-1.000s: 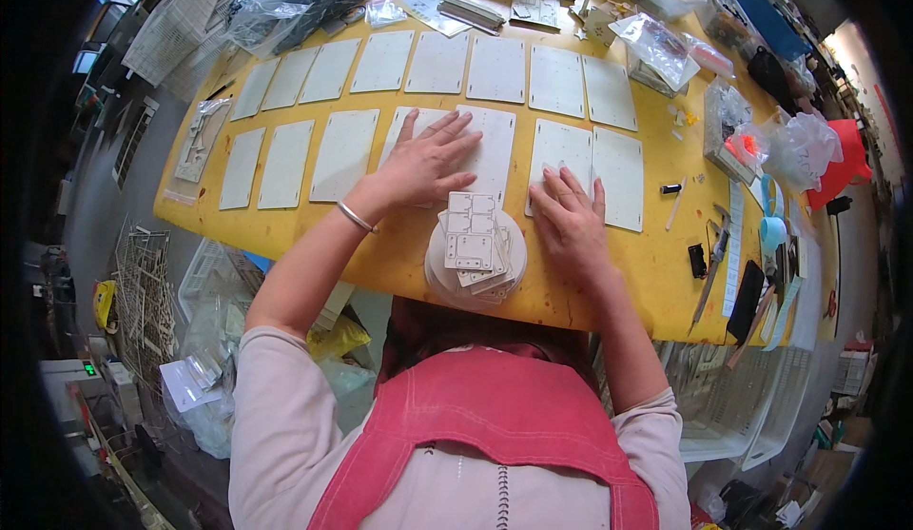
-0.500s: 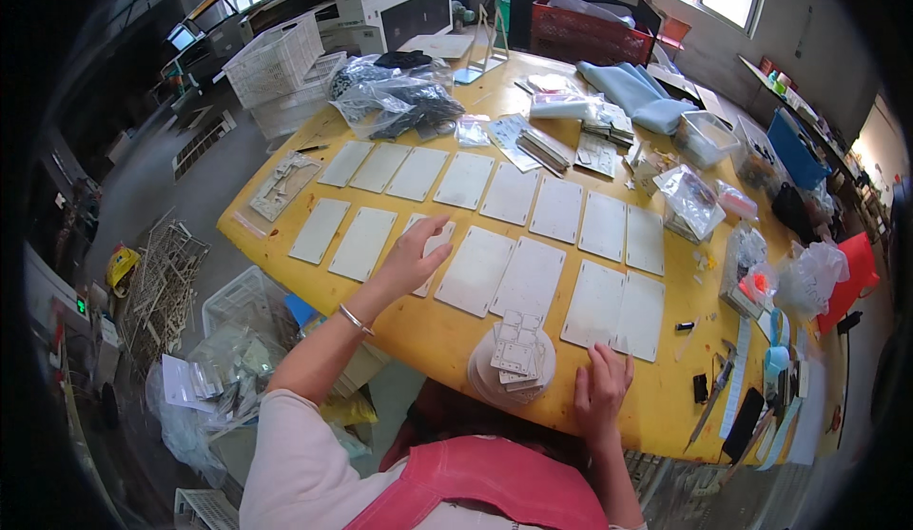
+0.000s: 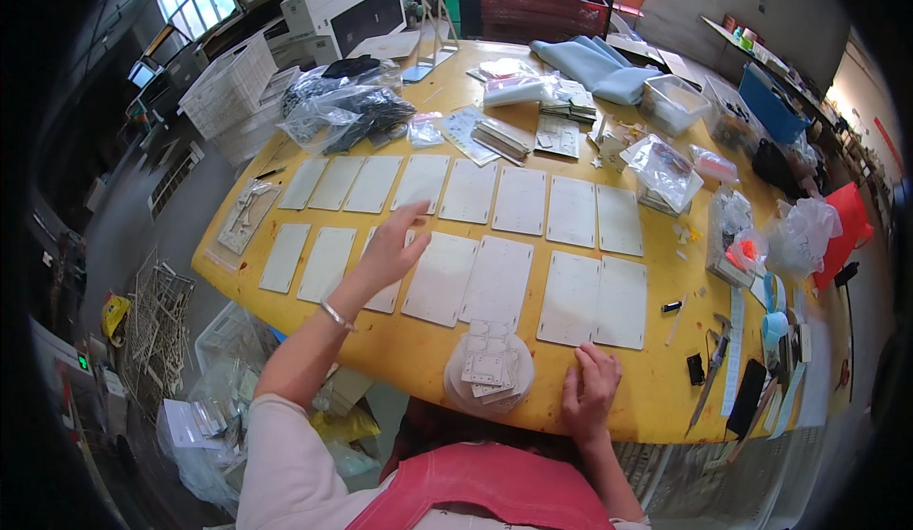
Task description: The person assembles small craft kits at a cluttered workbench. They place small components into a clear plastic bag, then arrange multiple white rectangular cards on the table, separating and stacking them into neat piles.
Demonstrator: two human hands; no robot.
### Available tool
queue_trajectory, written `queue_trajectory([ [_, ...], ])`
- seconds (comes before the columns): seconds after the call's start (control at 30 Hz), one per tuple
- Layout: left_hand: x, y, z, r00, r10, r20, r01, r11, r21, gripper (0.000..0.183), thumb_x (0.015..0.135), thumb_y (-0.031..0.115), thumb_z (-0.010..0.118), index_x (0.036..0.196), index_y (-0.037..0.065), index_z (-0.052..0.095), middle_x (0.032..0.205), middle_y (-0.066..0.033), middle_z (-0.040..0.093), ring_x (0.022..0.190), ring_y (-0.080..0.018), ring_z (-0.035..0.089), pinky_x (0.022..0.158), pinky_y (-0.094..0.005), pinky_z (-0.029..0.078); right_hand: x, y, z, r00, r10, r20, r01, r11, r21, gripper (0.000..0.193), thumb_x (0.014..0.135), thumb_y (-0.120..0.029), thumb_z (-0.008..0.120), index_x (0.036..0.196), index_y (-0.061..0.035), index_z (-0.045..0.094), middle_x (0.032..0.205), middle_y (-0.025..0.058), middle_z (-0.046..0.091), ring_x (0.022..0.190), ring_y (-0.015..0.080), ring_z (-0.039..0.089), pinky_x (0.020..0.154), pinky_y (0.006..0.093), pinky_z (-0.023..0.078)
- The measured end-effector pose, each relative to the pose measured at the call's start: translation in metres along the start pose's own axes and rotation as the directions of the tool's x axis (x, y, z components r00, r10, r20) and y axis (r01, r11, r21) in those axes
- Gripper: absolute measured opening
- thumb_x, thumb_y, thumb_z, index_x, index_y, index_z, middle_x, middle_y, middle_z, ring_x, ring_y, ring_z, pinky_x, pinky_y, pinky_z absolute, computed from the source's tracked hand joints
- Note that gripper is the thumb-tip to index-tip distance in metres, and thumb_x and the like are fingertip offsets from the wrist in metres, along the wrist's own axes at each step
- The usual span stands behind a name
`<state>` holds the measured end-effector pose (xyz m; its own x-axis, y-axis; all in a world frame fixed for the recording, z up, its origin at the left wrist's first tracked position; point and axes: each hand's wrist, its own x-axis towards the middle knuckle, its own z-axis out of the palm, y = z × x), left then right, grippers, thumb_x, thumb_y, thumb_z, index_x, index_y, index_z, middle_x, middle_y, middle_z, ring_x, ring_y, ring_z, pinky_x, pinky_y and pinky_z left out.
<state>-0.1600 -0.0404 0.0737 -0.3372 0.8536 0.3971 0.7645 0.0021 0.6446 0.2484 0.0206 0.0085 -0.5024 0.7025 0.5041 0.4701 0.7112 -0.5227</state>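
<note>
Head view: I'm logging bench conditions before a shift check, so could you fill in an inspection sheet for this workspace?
Surface: yellow table, worn, mostly covered.
Job's things: pale flat panels in two rows; a stack of small cut pieces on a round plate at the near edge.
Clutter: plastic bags at the far side, blue cloth, clear tub, hand tools at the right.
Hands: left hand open, over a near-row panel; right hand resting flat on the table edge beside the stack.
Cables: nothing seen.
Surroundings: printer, white crates, red crate, windows.
</note>
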Motion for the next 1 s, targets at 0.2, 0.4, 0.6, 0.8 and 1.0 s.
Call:
queue_trajectory([
  [0.2,0.157,-0.014,0.046,0.967,0.141,0.21,-0.226,0.857,0.464,0.052,0.085,-0.002,0.061,0.137,0.003,0.055,0.132,-0.0173,0.065,0.12,-0.0358,0.064,0.103,-0.0445,0.05,0.003,0.002,-0.004,0.999,0.048,-0.004,-0.048,0.995,0.09,0.033,0.085,-0.002,0.067,0.118,0.0011,0.067,0.124,0.018,0.066,0.119,0.0359,0.062,0.112,0.0555,0.037],
  [0.4,0.269,-0.052,0.119,0.904,0.038,0.426,-0.37,0.566,0.737,0.043,0.086,0.001,0.067,0.127,0.009,0.057,0.136,-0.0117,0.063,0.131,-0.0297,0.059,0.112,-0.0564,0.042,0.006,0.011,-0.009,0.991,0.133,0.01,-0.132,0.968,0.214,0.033,0.083,-0.001,0.067,0.116,0.0009,0.067,0.122,0.0192,0.067,0.116,0.0369,0.063,0.109,0.0557,0.039],
  [0.6,0.3,-0.077,0.159,0.888,-0.015,0.459,-0.39,0.506,0.77,0.031,0.091,0.006,0.063,0.122,0.009,0.06,0.133,-0.0104,0.066,0.13,-0.0292,0.061,0.11,-0.0523,0.045,0.008,0.016,-0.012,0.982,0.179,0.051,-0.186,0.934,0.305,0.025,0.083,0.001,0.067,0.108,-0.0012,0.069,0.118,0.0161,0.07,0.115,0.0346,0.064,0.11,0.0539,0.038],
  [0.8,0.304,-0.081,0.172,0.893,0.053,0.447,-0.42,0.454,0.786,0.015,0.092,0.005,0.059,0.106,0.009,0.064,0.115,-0.0108,0.07,0.115,-0.0306,0.066,0.094,-0.0449,0.054,0.008,0.019,-0.013,0.981,0.184,0.059,-0.193,0.925,0.326,0.027,0.08,-0.003,0.071,0.107,-0.0033,0.071,0.119,0.0139,0.069,0.115,0.0323,0.065,0.108,0.0544,0.039],
  [1.0,0.296,-0.092,0.164,0.907,0.124,0.403,-0.402,0.543,0.737,0.017,0.092,0.004,0.058,0.108,0.008,0.062,0.111,-0.0116,0.066,0.113,-0.0334,0.065,0.09,-0.0432,0.057,0.009,0.018,-0.014,0.979,0.193,0.064,-0.204,0.92,0.335,0.024,0.08,-0.003,0.072,0.105,-0.0038,0.072,0.119,0.013,0.07,0.114,0.032,0.065,0.108,0.0542,0.039],
])
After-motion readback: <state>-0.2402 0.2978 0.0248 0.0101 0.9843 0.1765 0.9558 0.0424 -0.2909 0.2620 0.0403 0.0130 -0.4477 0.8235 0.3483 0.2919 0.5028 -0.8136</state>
